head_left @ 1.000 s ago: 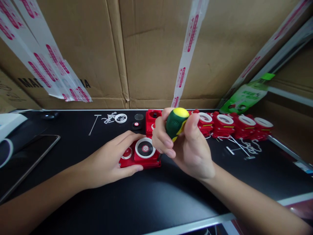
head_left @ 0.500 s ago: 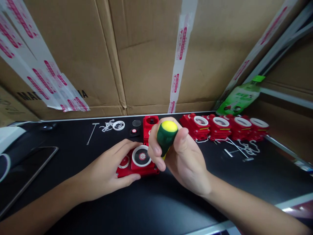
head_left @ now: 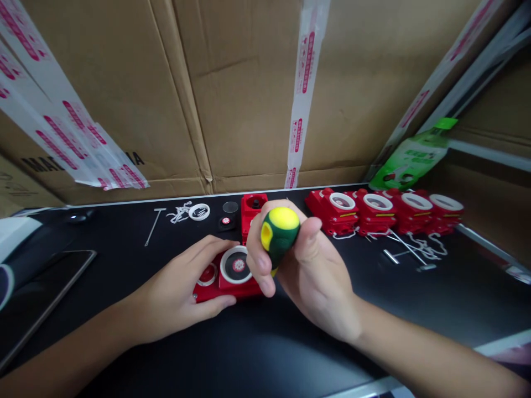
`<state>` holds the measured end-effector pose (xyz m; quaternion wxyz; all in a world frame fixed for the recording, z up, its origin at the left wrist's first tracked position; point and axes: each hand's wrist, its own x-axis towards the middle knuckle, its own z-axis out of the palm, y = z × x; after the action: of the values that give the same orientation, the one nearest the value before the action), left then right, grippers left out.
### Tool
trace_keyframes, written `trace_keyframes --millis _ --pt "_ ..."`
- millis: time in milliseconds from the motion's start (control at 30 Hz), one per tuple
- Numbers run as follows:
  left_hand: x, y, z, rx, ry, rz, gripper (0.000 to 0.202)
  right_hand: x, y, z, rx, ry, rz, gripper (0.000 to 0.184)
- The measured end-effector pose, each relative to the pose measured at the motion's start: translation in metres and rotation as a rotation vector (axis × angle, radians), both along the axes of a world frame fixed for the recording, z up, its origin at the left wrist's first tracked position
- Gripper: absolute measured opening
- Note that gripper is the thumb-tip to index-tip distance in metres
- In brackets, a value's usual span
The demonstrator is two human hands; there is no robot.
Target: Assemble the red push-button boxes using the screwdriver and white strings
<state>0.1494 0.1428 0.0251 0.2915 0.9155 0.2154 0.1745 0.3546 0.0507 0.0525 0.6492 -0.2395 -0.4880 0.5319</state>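
My left hand (head_left: 182, 282) grips the left end of a red box-shaped device (head_left: 232, 291) lying on the black table. The device has a white ring round a dark disc with a red-and-white emblem, and a smaller round red part beside my fingers. My right hand (head_left: 307, 265) is closed round the green and yellow handle of a screwdriver (head_left: 281, 235), held upright over the device's right end. Its shaft and tip are hidden behind my fingers. Just behind, a second red device (head_left: 253, 205) with an open round socket is partly covered by my right hand.
Several red devices (head_left: 375, 213) with white rings stand in a row at back right, metal T-shaped rods (head_left: 410, 251) before them. A green bottle (head_left: 415, 157) leans behind. At back left lie another T-rod (head_left: 154, 226), a white ring (head_left: 199, 211) and a small black part (head_left: 226, 221).
The screwdriver handle has turned in my right hand, so a yellow spot now shows on its left side. My left hand still holds the red device. The view has shifted slightly.
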Motion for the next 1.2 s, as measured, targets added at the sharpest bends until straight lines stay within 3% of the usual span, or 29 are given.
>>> trace_keyframes --millis 367,567,733,933,1067,1200 --pt "-0.0017 -0.0003 0.0007 -0.065 0.042 -0.004 0.059 0.0022 0.0025 -0.0037 -0.003 -0.041 -0.019 0.045" --pt "-0.0043 0.0018 -0.0049 0.009 0.059 -0.002 0.062 0.0045 0.0026 -0.0016 0.009 -0.043 0.01 0.039" --pt "-0.0064 0.0025 -0.0071 0.005 0.039 -0.014 0.061 0.005 0.0037 -0.0026 -0.013 -0.057 -0.008 0.048" --pt "-0.0077 0.0017 -0.0073 0.013 0.045 -0.015 0.064 0.0058 0.0048 -0.0013 0.004 -0.046 0.027 0.04" --pt "-0.0073 0.0014 -0.0077 0.008 0.042 -0.015 0.061 0.0061 0.0064 -0.0025 -0.01 -0.014 0.054 0.046" --pt "-0.0067 0.0021 -0.0084 0.026 0.055 -0.01 0.063 0.0059 0.0074 -0.0016 0.051 -0.012 0.063 0.033"
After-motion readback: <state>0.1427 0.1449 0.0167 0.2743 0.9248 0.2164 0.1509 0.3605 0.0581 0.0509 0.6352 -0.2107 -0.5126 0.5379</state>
